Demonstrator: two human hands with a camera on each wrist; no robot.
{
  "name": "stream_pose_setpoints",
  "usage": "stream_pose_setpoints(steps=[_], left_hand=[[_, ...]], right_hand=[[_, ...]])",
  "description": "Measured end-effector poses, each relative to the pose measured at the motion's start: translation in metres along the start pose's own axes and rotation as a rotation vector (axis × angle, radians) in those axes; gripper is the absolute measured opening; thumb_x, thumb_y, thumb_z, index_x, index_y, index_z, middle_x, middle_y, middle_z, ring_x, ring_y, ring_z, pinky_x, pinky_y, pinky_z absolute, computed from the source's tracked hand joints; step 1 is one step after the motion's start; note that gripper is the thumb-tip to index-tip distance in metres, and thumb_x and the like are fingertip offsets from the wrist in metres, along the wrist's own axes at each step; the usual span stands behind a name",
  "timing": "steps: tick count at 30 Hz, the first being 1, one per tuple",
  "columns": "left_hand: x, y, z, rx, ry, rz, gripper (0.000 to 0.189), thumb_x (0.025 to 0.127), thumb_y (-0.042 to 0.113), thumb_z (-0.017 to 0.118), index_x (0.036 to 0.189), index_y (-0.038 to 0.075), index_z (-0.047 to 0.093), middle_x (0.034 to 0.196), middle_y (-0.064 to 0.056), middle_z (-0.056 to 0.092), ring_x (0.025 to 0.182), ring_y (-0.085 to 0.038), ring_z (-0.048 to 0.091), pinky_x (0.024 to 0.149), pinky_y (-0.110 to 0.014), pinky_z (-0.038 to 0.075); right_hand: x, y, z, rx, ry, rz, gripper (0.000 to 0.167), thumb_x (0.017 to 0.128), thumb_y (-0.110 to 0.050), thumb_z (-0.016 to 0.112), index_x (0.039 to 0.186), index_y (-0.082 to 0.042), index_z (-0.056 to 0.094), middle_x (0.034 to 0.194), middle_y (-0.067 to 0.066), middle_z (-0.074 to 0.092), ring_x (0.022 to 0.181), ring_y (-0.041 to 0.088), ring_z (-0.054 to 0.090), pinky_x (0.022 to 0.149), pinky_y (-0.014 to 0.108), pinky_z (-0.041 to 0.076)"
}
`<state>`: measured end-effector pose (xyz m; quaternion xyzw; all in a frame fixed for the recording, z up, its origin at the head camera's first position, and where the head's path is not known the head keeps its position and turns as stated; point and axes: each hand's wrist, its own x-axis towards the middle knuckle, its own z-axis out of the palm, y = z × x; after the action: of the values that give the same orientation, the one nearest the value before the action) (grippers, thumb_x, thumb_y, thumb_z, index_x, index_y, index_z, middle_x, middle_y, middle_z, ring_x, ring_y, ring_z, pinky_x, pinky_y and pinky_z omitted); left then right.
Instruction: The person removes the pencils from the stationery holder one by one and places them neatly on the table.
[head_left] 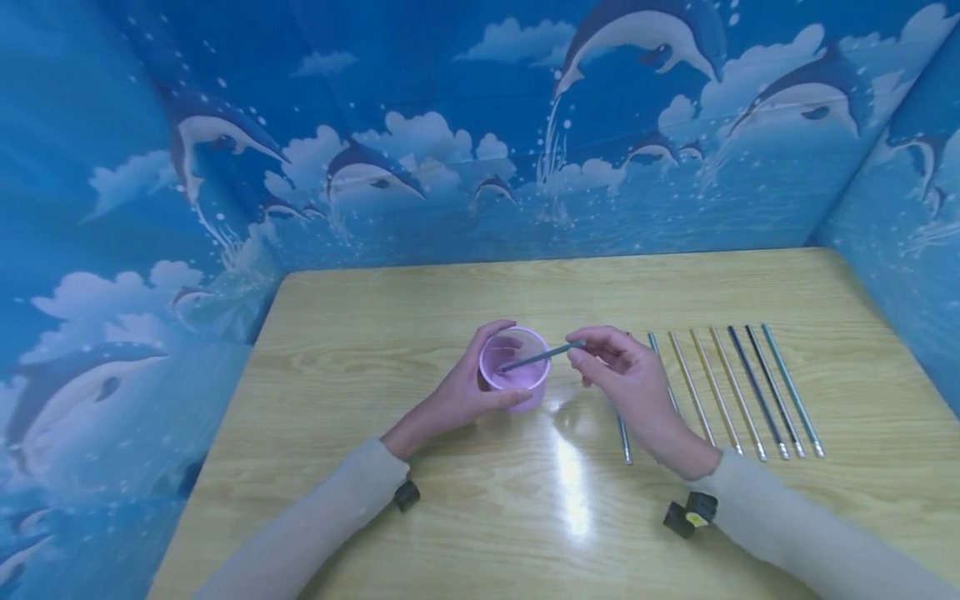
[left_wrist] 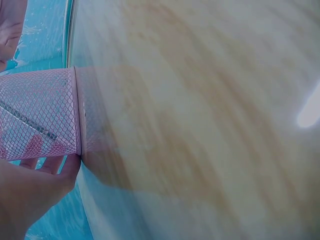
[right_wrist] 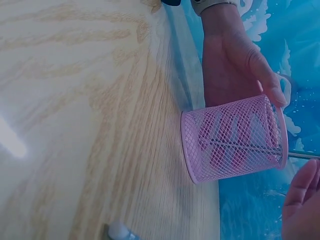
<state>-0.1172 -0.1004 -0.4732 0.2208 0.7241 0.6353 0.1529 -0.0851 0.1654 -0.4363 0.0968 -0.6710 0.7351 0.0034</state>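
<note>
A pink mesh pen holder stands on the wooden table, its round mouth facing up. My left hand grips it from the left, fingers round the far side and thumb across the near side. Between thumb and fingertips of my right hand is a dark green pencil, slanting over the rim with its lower end inside the holder. Through the mesh, the right wrist view shows that pencil within the holder. The left wrist view shows the holder with the left hand's fingers against it.
Several pencils lie side by side on the table right of the holder, among them a dark blue pencil and a green pencil. Another pencil lies partly under the right hand. Dolphin-patterned blue cloth borders the table.
</note>
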Motion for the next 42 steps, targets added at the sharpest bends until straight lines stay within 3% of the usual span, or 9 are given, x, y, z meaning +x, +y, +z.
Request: stream_pose_setpoints(steps=[8,12,17,24,30,42], left_hand=[[-0.001,0.001,0.000,0.001,0.002,-0.009,0.098,0.090,0.006,0.087,0.168,0.018,0.031,0.155,-0.014,0.050,0.139,-0.038,0.055,0.111,-0.050,0.056],[-0.001,0.002,0.000,0.016,0.007,-0.013,0.098,0.089,0.007,0.088,0.168,0.021,0.032,0.155,-0.013,0.050,0.139,-0.037,0.055,0.110,-0.050,0.056],[-0.001,0.002,0.001,0.018,0.011,-0.012,0.098,0.088,0.008,0.089,0.167,0.024,0.034,0.155,-0.013,0.051,0.137,-0.038,0.055,0.107,-0.050,0.058],[-0.001,0.000,0.000,0.018,0.008,-0.013,0.098,0.089,0.011,0.089,0.168,0.018,0.032,0.154,-0.014,0.051,0.137,-0.041,0.055,0.104,-0.051,0.060],[-0.001,-0.001,0.000,0.022,0.008,-0.007,0.097,0.088,0.012,0.091,0.167,0.022,0.034,0.154,-0.011,0.052,0.138,-0.039,0.055,0.103,-0.050,0.060],[-0.001,-0.001,-0.002,0.018,-0.008,-0.014,0.098,0.090,0.012,0.089,0.168,0.018,0.031,0.156,-0.011,0.051,0.140,-0.039,0.053,0.103,-0.046,0.061]], right_hand=[[0.001,0.000,0.003,0.061,0.031,-0.066,0.025,0.102,0.002,0.073,0.126,0.008,0.071,0.123,0.013,0.075,0.114,0.022,0.072,0.102,0.031,0.060],[0.002,-0.003,0.005,0.099,0.045,-0.121,0.026,0.103,0.003,0.071,0.129,0.008,0.069,0.130,0.017,0.074,0.122,0.028,0.070,0.109,0.036,0.057],[0.003,-0.008,0.007,0.212,0.069,-0.192,0.023,0.107,0.004,0.064,0.129,0.009,0.066,0.127,0.019,0.072,0.121,0.032,0.069,0.108,0.043,0.058],[0.005,-0.020,0.004,0.422,0.065,-0.288,0.020,0.111,0.008,0.053,0.128,0.009,0.063,0.119,0.017,0.069,0.116,0.030,0.067,0.109,0.045,0.058],[0.009,-0.035,-0.004,0.494,0.087,-0.351,0.022,0.111,0.009,0.050,0.131,0.013,0.059,0.118,0.018,0.065,0.112,0.032,0.066,0.100,0.042,0.062],[0.012,-0.055,-0.038,0.609,0.129,-0.424,0.030,0.110,0.013,0.048,0.140,0.020,0.052,0.113,0.024,0.065,0.100,0.034,0.066,0.084,0.039,0.066]])
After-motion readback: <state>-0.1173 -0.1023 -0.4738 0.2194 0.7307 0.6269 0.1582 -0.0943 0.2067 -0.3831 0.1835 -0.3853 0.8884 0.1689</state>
